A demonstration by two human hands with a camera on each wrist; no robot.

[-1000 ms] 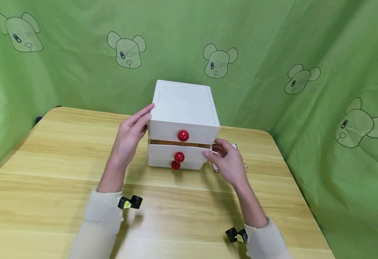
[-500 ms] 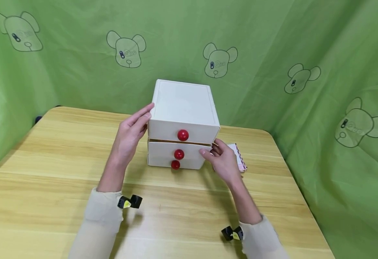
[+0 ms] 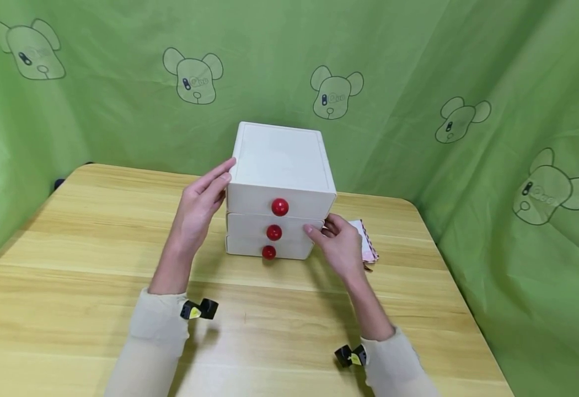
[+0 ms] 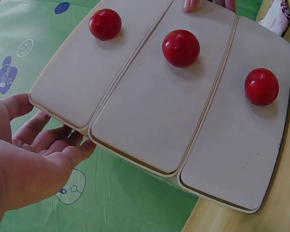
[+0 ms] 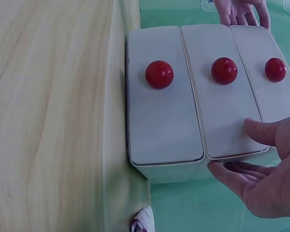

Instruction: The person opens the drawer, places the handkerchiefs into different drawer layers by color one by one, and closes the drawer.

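Note:
A white three-drawer cabinet (image 3: 282,157) stands on the table, a round red knob on each drawer. Its middle drawer (image 3: 250,227) now sits level with the others. My left hand (image 3: 195,207) rests against the cabinet's upper left side, with the thumb by the front corner in the left wrist view. At the other side, my right hand (image 3: 342,248) presses its thumb on the right end of the middle drawer's front. The right fingers lie along the cabinet's side, best seen in the right wrist view, where the middle red knob (image 5: 224,71) also shows.
A folded white cloth (image 3: 366,242) with a red patterned edge lies right of the cabinet, partly behind my right hand. Green curtains (image 3: 389,49) with printed bear heads surround the wooden table (image 3: 269,336) at the back and sides.
The middle drawer has slid back from slightly pulled out to flush, and the gap above it has closed. My right hand moved forward and a little left with it; the left hand stayed put.

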